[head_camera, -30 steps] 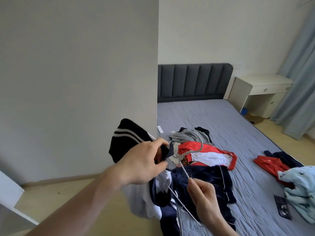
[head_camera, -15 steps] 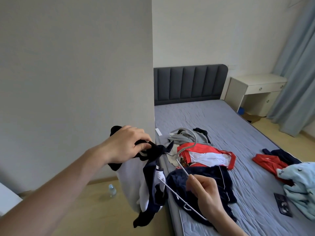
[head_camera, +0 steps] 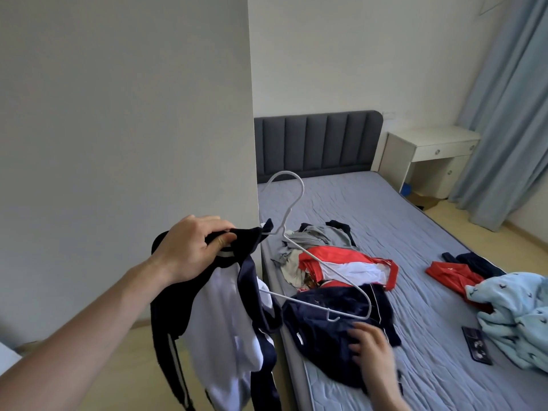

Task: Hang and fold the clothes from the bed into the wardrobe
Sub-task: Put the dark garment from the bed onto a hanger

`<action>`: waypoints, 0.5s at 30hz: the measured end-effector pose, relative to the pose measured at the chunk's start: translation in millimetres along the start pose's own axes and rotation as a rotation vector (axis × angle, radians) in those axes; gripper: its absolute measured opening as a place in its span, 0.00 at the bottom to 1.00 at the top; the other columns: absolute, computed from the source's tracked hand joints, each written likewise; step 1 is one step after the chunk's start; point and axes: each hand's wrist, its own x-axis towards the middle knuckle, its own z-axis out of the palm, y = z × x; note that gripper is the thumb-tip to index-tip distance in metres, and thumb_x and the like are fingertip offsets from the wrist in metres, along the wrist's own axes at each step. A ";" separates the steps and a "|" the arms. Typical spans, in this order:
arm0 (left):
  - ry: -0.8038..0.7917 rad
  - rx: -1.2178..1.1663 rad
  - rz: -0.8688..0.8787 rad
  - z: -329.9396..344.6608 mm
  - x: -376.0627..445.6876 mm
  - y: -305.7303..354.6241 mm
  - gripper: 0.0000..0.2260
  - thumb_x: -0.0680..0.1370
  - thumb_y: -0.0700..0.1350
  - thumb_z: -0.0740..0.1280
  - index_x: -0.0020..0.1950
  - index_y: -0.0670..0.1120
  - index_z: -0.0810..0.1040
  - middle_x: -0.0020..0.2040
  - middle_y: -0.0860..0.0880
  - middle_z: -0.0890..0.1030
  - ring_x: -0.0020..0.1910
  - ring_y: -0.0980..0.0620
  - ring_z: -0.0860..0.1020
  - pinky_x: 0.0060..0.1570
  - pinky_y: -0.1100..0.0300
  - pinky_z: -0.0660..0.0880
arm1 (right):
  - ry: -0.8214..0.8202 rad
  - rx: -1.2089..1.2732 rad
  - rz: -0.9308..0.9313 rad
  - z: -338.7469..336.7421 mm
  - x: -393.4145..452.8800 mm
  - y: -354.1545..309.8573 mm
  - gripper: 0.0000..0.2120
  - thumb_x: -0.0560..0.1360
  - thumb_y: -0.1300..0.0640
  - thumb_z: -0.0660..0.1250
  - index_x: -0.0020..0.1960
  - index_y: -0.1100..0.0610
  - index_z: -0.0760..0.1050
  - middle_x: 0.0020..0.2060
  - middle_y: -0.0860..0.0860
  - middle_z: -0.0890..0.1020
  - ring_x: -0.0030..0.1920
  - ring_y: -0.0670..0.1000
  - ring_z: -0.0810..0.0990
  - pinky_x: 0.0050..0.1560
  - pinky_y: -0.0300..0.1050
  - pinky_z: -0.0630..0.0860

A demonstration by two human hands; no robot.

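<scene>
My left hand grips the dark collar of a navy and white jacket that hangs down beside the bed. A white wire hanger sticks out of the jacket, one shoulder inside it, its hook up and its other shoulder out over the bed. My right hand hovers low over a dark navy garment on the bed, fingers spread and blurred, holding nothing. Behind it lies a red and white garment and a grey one.
A big grey-white panel stands at the left, close to the bed's edge. More clothes lie at the right: a red piece and a light blue one, with a dark phone beside them. A white desk and blue curtains stand beyond.
My right hand has let go of the hanger and dropped toward the navy garment. My left hand has lifted the jacket, and the hanger now stands upright in it.
</scene>
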 end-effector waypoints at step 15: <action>0.065 0.109 -0.004 -20.1 5.7 3.9 0.16 0.79 0.66 0.59 0.52 0.59 0.82 0.45 0.61 0.83 0.44 0.57 0.80 0.46 0.52 0.76 | -0.386 -0.070 0.068 77.4 -0.1 -37.1 0.13 0.78 0.63 0.65 0.36 0.57 0.79 0.32 0.59 0.80 0.25 0.48 0.72 0.25 0.36 0.66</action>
